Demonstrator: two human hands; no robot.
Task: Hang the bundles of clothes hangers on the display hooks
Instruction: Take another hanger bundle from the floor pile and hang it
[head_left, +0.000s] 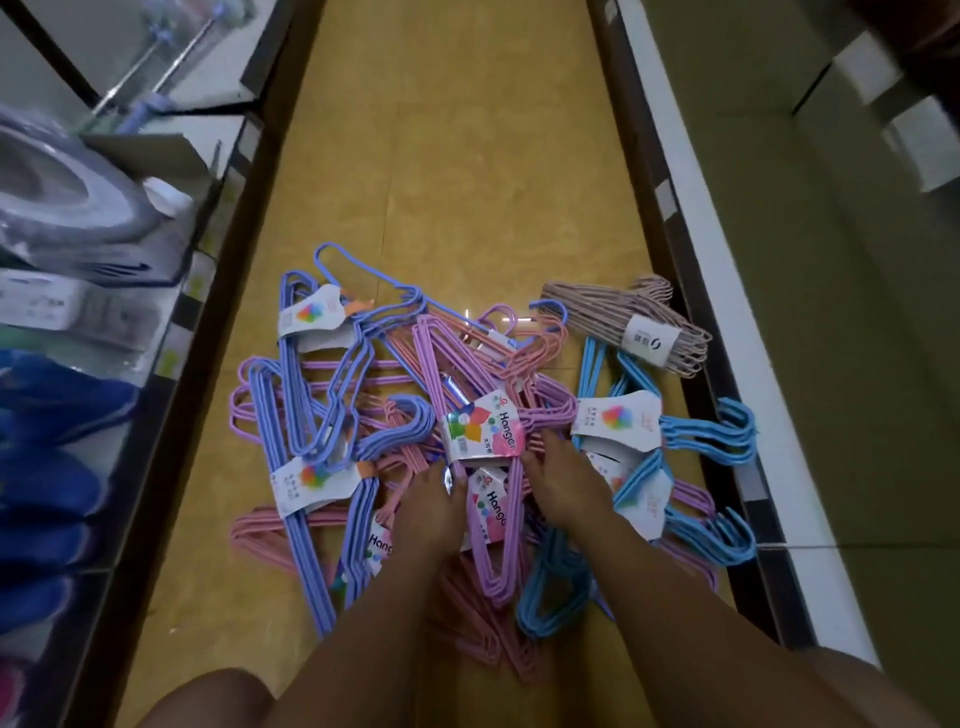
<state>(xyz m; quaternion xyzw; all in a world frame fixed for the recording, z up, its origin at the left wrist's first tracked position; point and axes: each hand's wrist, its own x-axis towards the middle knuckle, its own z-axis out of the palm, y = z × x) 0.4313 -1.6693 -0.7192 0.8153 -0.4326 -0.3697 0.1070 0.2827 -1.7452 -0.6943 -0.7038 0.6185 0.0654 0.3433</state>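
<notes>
- Hanger bundles (467, 431) heaped on floor (441, 156).
- Left hand (431, 512) down on pile, fingers curled into hangers by lilac bundle (493, 519).
- Right hand (558, 486) gripping lilac bundle beside label (480, 426).

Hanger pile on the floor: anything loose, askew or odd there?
Yes. One blue hanger lies loose at the pile's far edge, outside any labelled bundle, and the bundles lie crisscrossed. Both hands reach into the purple bundle.

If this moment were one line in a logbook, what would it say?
stage: picking from floor pile | left hand: on pink bundle | right hand: reaching into purple bundle | hung: none visible
</notes>
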